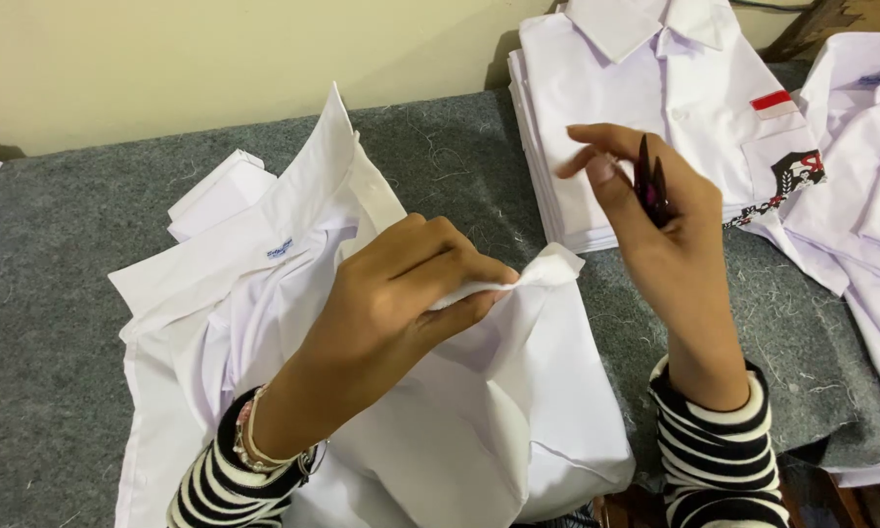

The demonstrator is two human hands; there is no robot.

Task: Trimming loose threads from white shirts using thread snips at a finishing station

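A white collared shirt [244, 293] lies partly unfolded on the grey felt table [59, 274], collar toward the wall. My left hand [401, 293] pinches a raised corner of the shirt's fabric [548, 269] between thumb and fingers. My right hand [655, 205] is lifted beside that corner, holding small dark thread snips [650, 181] against the palm, with thumb and forefinger stretched out toward the left. Both wrists wear black-and-white striped sleeves, and the left wrist has bracelets.
A stack of folded white shirts [655, 108] with a red-and-white patch and a dark pocket badge sits at the back right. More white shirts [870, 196] spread along the right edge. A cream wall stands behind the table.
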